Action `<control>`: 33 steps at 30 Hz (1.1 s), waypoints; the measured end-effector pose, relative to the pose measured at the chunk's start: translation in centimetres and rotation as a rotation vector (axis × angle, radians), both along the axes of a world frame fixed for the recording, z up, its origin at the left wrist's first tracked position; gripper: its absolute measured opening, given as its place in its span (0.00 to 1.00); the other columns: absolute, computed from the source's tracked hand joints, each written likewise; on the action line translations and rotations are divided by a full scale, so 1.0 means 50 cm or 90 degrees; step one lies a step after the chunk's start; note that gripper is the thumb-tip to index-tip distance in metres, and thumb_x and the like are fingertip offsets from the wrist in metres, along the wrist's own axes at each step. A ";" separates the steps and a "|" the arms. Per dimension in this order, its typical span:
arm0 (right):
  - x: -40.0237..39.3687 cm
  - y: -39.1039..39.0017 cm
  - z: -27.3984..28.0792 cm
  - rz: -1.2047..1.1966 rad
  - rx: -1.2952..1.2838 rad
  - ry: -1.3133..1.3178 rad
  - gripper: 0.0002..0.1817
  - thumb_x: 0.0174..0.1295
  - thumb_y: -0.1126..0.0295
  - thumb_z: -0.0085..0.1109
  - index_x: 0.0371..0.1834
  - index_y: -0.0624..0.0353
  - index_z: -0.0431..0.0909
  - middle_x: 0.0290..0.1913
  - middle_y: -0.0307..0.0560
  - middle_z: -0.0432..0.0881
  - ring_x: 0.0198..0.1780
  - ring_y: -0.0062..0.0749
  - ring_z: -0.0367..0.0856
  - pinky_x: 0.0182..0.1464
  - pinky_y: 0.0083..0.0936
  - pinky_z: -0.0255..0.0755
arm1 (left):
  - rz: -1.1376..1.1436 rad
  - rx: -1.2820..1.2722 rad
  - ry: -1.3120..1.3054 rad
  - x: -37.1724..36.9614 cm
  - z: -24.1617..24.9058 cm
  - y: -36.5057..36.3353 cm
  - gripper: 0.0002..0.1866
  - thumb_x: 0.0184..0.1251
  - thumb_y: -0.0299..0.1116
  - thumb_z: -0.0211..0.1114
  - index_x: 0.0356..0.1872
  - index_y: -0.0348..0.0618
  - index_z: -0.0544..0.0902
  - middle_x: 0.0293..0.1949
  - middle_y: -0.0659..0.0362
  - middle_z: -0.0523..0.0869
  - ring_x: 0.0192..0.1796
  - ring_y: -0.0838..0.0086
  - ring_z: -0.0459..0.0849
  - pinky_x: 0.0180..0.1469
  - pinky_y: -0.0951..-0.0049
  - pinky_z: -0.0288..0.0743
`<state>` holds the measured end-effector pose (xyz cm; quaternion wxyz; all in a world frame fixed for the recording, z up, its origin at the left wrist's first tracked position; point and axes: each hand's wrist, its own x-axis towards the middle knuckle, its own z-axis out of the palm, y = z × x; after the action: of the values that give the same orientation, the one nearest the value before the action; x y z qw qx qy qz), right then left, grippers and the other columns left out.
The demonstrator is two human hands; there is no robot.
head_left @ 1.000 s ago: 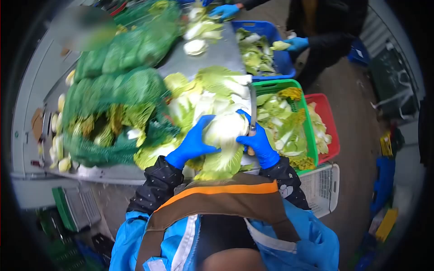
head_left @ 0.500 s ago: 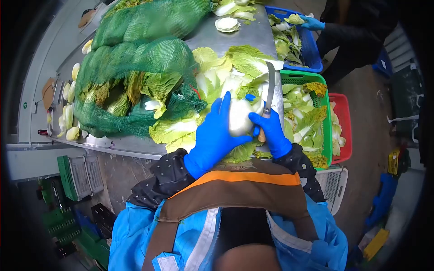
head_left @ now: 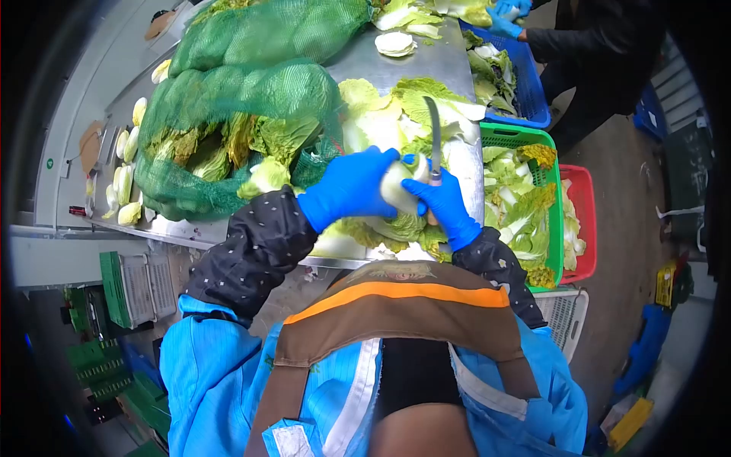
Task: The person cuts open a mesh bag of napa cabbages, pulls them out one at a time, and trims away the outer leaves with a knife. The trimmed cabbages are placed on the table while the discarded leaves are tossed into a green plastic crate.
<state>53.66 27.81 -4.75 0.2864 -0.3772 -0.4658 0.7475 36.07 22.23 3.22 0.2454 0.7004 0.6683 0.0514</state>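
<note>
Both my hands wear blue gloves and work over the metal table. My left hand [head_left: 352,186] is closed around the left side of a napa cabbage [head_left: 396,190], whose pale base faces me. In my right hand [head_left: 449,207] is a knife [head_left: 435,133], its curved blade pointing up and away from me. The thumb of that hand presses on the cabbage's right side, and its fingertips are partly hidden. Loose cabbage leaves [head_left: 373,129] lie beneath and beyond my hands.
Green mesh sacks of cabbages [head_left: 251,91] lie on the left. Along the right edge stand a blue crate [head_left: 525,76], a green crate [head_left: 558,221] and a red crate [head_left: 588,221]. Another person's gloved hand [head_left: 504,21] is at the upper right. Trimmed cabbages [head_left: 123,183] line the far left edge.
My left hand has turned and wrapped over the cabbage, which has tilted. My left elbow has swung outward. The knife stays in my right hand. The other person's hands have moved toward the table.
</note>
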 end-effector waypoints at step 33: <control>0.002 0.018 0.174 0.026 0.128 0.160 0.28 0.48 0.73 0.66 0.53 0.66 0.67 0.40 0.44 0.78 0.35 0.27 0.79 0.29 0.18 0.73 | 0.320 0.138 -0.928 0.022 -0.004 -0.053 0.45 0.44 0.32 0.75 0.64 0.37 0.59 0.59 0.54 0.69 0.60 0.69 0.67 0.62 0.68 0.61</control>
<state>53.76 28.72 3.94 0.3637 -0.2405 -0.5061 0.7441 37.18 19.56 3.04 0.5339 0.3372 0.4687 0.6177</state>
